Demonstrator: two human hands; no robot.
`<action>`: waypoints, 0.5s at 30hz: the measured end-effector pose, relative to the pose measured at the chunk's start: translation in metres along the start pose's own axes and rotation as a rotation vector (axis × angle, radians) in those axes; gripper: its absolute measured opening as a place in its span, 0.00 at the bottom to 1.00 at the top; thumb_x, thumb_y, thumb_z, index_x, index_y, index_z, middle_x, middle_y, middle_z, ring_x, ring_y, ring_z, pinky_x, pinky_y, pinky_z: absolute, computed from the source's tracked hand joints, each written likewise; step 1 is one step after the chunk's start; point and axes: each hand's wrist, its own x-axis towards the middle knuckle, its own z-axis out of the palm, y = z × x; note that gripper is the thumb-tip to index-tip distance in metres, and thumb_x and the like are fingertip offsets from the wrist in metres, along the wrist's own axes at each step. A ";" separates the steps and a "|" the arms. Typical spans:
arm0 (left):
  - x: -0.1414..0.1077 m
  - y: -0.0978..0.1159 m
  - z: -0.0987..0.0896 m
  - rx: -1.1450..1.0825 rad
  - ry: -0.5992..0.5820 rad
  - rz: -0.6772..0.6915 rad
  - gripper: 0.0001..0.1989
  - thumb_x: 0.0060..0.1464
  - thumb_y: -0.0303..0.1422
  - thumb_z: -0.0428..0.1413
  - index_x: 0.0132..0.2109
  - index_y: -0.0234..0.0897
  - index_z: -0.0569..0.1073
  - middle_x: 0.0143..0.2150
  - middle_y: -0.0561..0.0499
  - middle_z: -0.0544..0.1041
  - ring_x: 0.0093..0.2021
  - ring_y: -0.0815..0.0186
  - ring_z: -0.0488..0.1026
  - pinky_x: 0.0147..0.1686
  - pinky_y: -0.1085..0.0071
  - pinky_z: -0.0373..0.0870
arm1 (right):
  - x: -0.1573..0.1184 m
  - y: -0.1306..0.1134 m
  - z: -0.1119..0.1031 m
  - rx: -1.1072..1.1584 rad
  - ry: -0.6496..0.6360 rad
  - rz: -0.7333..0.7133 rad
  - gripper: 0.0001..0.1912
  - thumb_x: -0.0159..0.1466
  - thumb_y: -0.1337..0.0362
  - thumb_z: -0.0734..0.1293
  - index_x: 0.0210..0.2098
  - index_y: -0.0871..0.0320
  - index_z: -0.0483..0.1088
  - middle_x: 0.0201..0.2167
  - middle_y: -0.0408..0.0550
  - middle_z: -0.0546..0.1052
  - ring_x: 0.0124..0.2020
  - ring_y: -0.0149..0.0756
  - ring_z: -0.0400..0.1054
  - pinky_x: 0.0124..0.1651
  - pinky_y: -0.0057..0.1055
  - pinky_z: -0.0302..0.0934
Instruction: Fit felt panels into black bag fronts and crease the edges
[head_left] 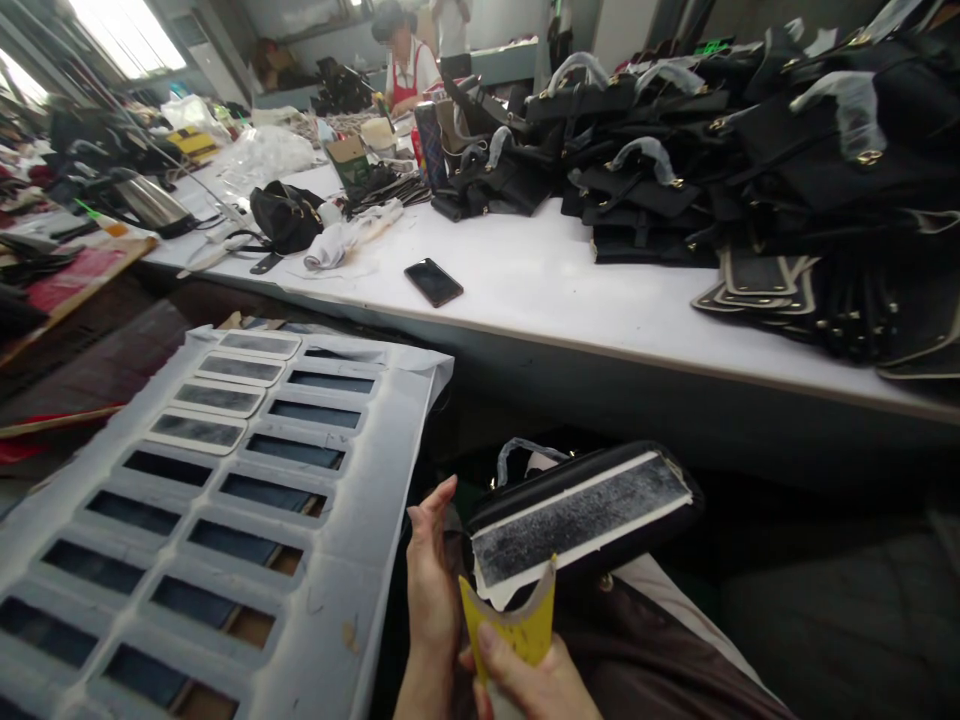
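A black handbag [585, 515] lies on its side across my lap. Its base faces me and carries a dark, speckled strip with whitish edges. A plastic-wrapped handle [525, 447] shows behind it. My left hand [433, 570] stands at the bag's left end with fingers stretched and nothing in them; whether it touches the bag I cannot tell. In my right hand [529, 675] is a yellow piece with a curved notch [517, 625], thumb pressed on its face. Its pointed corners reach the near left edge of the strip.
To the left, a grey rack with rectangular slots [300, 560] holds several white-edged panels [199, 430]. Beyond is a white table [517, 270] with a phone [433, 282], a small black bag [285, 215] and piled black handbags [660, 150]. A person in a red apron [409, 70] works farther back.
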 end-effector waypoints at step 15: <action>-0.003 0.022 0.014 0.262 -0.186 0.276 0.32 0.68 0.47 0.35 0.39 0.45 0.83 0.44 0.51 0.83 0.51 0.58 0.77 0.69 0.52 0.46 | 0.007 0.004 -0.011 0.010 -0.169 0.007 0.30 0.53 0.34 0.69 0.26 0.59 0.73 0.14 0.41 0.66 0.19 0.28 0.60 0.29 0.28 0.61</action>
